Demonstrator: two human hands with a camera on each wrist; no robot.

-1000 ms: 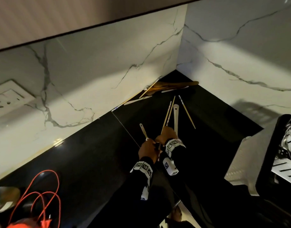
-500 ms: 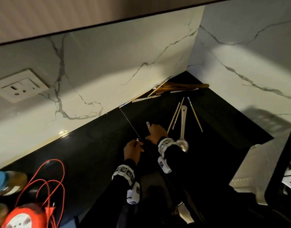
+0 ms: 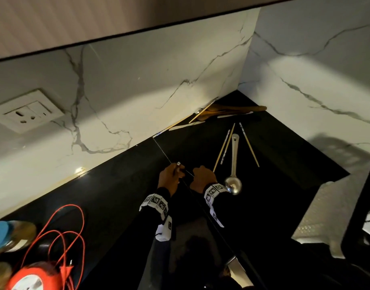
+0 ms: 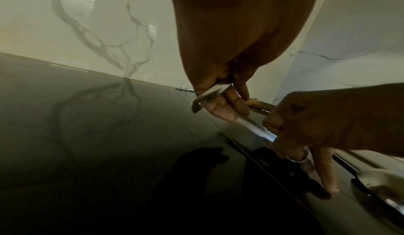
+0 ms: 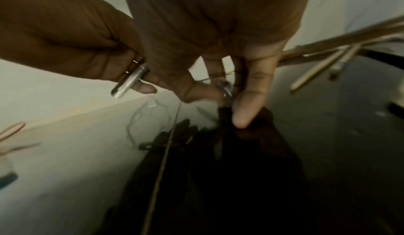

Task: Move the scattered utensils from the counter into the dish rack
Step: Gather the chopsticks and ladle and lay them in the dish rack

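Observation:
On the black counter [image 3: 117, 195] my left hand [image 3: 169, 178] grips a small metal utensil, whose handle end [image 3: 178, 163] sticks up above the fist and shows again [image 4: 210, 95] in the left wrist view. Close beside it, my right hand [image 3: 203, 177] pinches a shiny metal shaft [image 4: 255, 128] that reaches to the left fingers. I cannot tell whether that shaft is the same utensil. A steel ladle [image 3: 234, 160] lies just right of the right wrist. Chopsticks [image 3: 223, 147] lie beyond it, and wooden utensils [image 3: 232, 109] lie in the corner.
The dish rack [image 3: 368, 216] stands at the right edge on a pale drain mat [image 3: 326, 206]. An orange cable reel [image 3: 43, 268] and a blue-lidded jar [image 3: 4, 233] stand at the near left. Marble walls close the back and right, and a socket [image 3: 27, 111] is set in the left wall.
The small utensil that lay on the counter is now up in my left hand. Both hands have shifted left of the ladle, and the right hand has closed in on the left.

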